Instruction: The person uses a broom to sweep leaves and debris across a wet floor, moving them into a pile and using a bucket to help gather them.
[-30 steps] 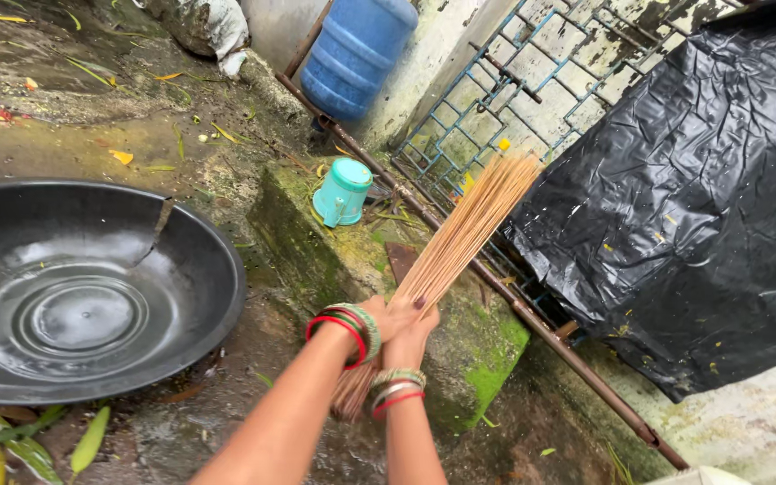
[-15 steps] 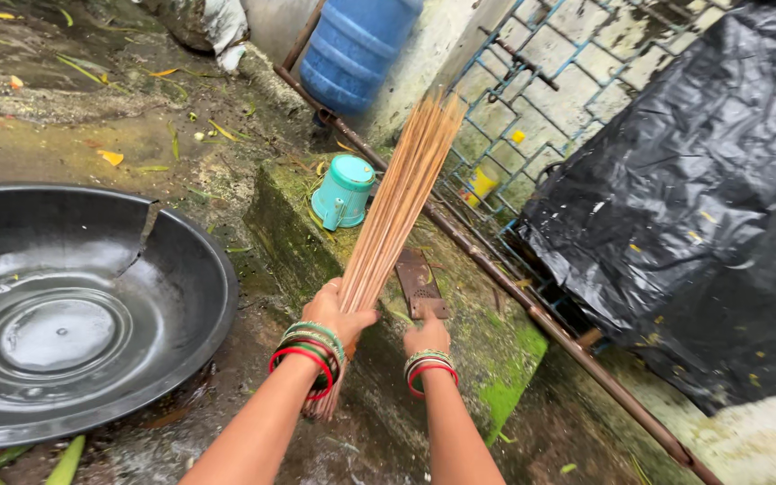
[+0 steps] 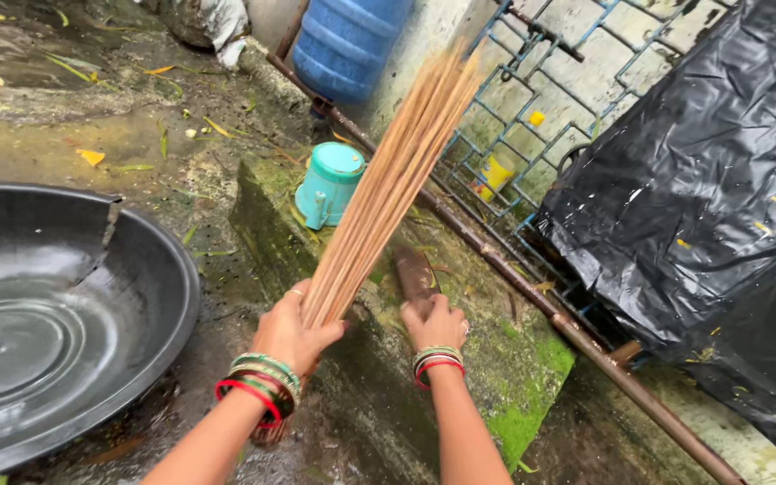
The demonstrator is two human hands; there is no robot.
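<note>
My left hand (image 3: 294,334) is closed around a stick broom (image 3: 386,187), a bundle of thin tan sticks that points up and away toward the wall. My right hand (image 3: 436,323) rests on the near end of a flat rusty-brown tool (image 3: 412,269) that lies on a mossy concrete ledge (image 3: 514,368); its fingers curl over the tool's handle end. Both wrists wear red and green bangles. A teal plastic mug (image 3: 327,184) stands on the ledge just beyond the broom.
A large black metal pan (image 3: 56,314) with water sits on the wet ground at left. A blue barrel (image 3: 348,40) stands by the wall at the back. A rusty pipe (image 3: 514,278) runs along a blue wire grille (image 3: 568,99). Black plastic sheeting (image 3: 711,198) hangs at right.
Both hands held the broom together; the right hand has let go and come down onto the flat tool on the ledge. The left hand swung the broom leftward, more upright.
</note>
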